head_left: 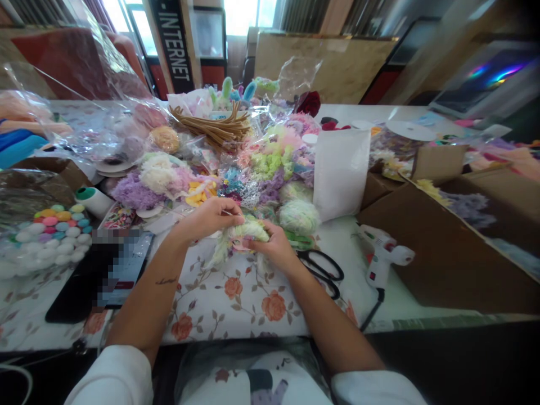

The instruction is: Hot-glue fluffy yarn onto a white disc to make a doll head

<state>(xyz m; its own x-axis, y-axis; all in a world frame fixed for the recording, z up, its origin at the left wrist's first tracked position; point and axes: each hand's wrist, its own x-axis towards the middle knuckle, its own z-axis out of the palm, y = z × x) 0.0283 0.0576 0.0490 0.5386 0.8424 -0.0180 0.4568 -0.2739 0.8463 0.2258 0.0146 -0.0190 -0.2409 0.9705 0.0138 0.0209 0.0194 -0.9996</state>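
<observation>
Above the flowered tablecloth [202, 315], a small bundle of pale green yarn [248, 228] with a pinkish part beneath is held between my two hands. My right hand [274, 244] is closed around its right side, fingers partly hidden by the yarn. At its upper left, my left hand [217, 216] has its fingertips pinched on what looks like a thin strand of the yarn. Loose pale strands hang below. Just behind my right hand lies a round ball of pale green yarn [299, 216]. Scissors with black handles [323, 267] rest beside my right wrist.
A white glue gun [382, 256] with a cord stands right of the scissors, near an open cardboard box [455, 270]. At left are a phone [84, 281], a thread cone [93, 201] and bagged pompoms [59, 236]. Fluffy yarn and brown stems [215, 126] are piled behind.
</observation>
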